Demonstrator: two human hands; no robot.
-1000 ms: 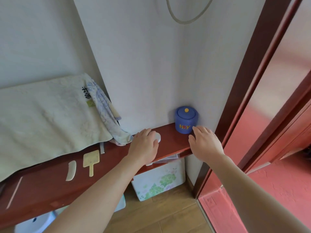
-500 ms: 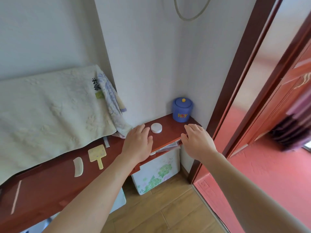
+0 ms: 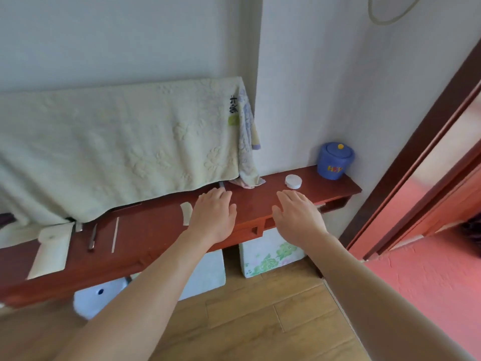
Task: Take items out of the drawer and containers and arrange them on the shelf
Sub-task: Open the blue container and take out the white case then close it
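A long red-brown shelf (image 3: 145, 238) runs along the wall. At its right end stands a blue lidded jar (image 3: 335, 160) with a yellow knob. A small white round tin (image 3: 293, 181) lies just left of the jar. My left hand (image 3: 213, 213) hovers flat over the shelf's middle, fingers straight, holding nothing. My right hand (image 3: 296, 213) is spread flat above the shelf's front edge, below the tin, also empty. A pale comb (image 3: 186, 212) pokes out beside my left hand. Further left lie a thin stick (image 3: 115, 234), a dark metal tool (image 3: 92, 237) and a cream pouch (image 3: 50, 252).
A pale green towel (image 3: 117, 149) hangs over the back of the shelf, with a lilac cloth (image 3: 246, 155) at its right end. Under the shelf sit a floral box (image 3: 268, 254), a light box (image 3: 205, 274) and a white tub (image 3: 99, 298). A dark red door frame (image 3: 416, 152) stands right.
The view has swung left, showing more of the shelf. Both hands have drawn back from the jar and tin and moved left along the shelf, still empty.
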